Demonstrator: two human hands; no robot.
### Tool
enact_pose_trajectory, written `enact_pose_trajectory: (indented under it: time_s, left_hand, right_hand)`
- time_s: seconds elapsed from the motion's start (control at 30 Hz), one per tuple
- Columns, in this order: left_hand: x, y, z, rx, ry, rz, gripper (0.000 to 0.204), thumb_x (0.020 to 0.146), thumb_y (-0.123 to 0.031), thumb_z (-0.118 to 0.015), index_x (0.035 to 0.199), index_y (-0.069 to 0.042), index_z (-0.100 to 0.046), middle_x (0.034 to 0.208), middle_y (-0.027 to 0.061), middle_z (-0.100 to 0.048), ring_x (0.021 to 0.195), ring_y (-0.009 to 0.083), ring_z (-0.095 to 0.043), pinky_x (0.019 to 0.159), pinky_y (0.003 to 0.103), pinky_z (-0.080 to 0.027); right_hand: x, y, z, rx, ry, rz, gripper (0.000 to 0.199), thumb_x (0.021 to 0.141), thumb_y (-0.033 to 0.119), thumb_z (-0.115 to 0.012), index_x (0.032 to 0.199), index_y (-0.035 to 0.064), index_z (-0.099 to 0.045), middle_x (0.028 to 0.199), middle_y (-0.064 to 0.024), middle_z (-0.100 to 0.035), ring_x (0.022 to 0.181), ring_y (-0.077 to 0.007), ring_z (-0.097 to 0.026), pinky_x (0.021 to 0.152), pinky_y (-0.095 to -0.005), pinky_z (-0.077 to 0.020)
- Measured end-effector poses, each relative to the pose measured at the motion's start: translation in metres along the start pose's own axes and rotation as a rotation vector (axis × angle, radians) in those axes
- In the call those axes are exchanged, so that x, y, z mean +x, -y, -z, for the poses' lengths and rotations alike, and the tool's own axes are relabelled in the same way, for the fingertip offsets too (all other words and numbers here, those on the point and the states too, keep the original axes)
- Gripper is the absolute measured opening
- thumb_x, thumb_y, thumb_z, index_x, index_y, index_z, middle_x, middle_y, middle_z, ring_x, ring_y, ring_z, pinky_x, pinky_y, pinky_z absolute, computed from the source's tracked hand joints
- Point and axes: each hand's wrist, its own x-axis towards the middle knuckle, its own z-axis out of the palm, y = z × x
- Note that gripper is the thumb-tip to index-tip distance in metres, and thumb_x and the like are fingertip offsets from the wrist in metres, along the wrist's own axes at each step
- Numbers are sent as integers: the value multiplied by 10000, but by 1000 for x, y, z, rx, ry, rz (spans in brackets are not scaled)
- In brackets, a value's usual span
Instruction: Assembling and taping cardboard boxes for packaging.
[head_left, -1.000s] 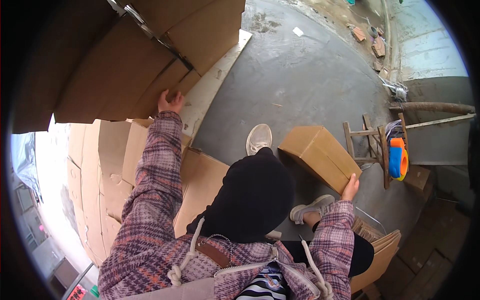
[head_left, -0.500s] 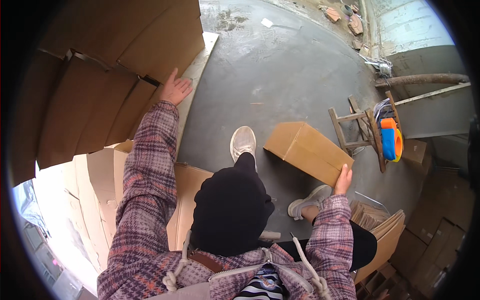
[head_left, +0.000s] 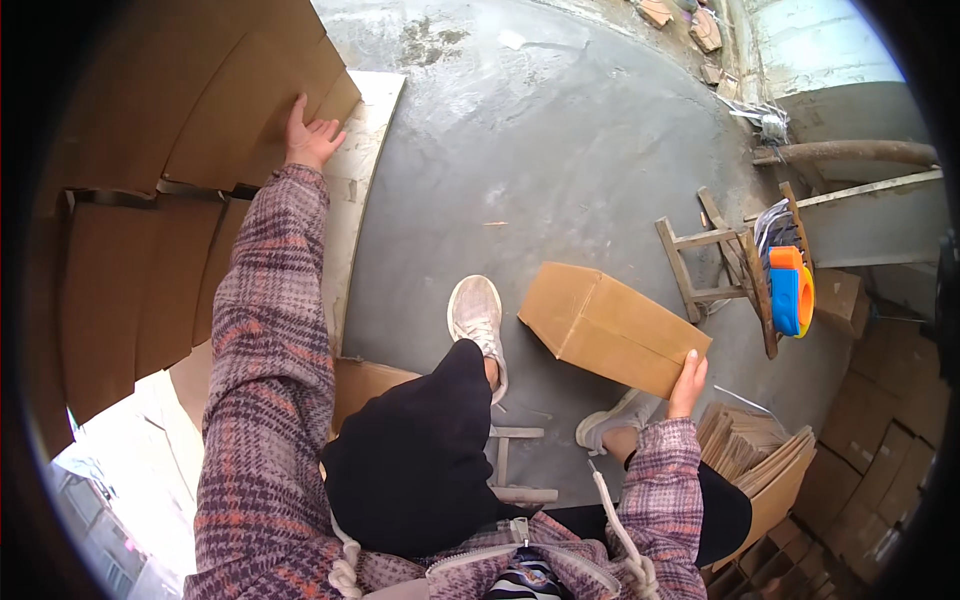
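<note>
A closed brown cardboard box [head_left: 630, 330] is tilted above the grey floor, to the right of my forward shoe. My right hand [head_left: 688, 384] grips it at its near right end, fingers against the cardboard. On the far left, my left hand [head_left: 314, 138] reaches out with its fingers spread and nothing in it. It lies against or close beside the tall stack of brown cardboard boxes [head_left: 240, 110]; whether it touches them I cannot tell. A pale board [head_left: 362, 180] shows under the stack's edge.
At the right, a wooden stool [head_left: 720, 240] carries an orange and blue tape dispenser [head_left: 790, 292]. Below it stands an open carton [head_left: 775, 490] filled with folded cardboard pieces [head_left: 735, 440]. More boxes [head_left: 880, 450] are piled at the right edge. Wooden bars [head_left: 517, 433] show beneath my legs.
My left hand has moved farther out along the stack, forward and left. My left knee has swung left, uncovering wooden bars. The box in my right hand has turned slightly.
</note>
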Motion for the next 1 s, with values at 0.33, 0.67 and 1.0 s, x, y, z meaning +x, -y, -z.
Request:
enact_pose_trajectory:
  time_s: [0.33,0.67,1.0]
  left_hand:
    - [23,-41,18,-35,-37,-19,1077,725,-525,-680,1423,35,-81,1499,149,-114,1387,270,-162,1109,455,-147]
    - [30,-63,33,191,-99,-37,967,735,-543,-668,1359,71,-257,1384,158,-298,1296,270,-315,1067,471,-246]
    - [-4,-48,75,545,-168,-97,795,807,-486,-623,1380,-28,-316,1374,123,-376,1221,243,-420,1011,448,-318]
  right_hand:
    - [5,9,-1,36,19,-39,452,961,320,-440,1255,-23,-448,1170,-114,-544,1043,-190,-506,915,-305,-384]
    - [3,14,-2,38,14,-49,431,967,312,-429,1246,-14,-457,1155,-101,-543,1022,-177,-500,909,-302,-383]
    - [0,17,-4,-8,-5,-54,452,961,334,-430,1239,-21,-464,1150,-114,-545,1028,-193,-497,911,-309,-380]
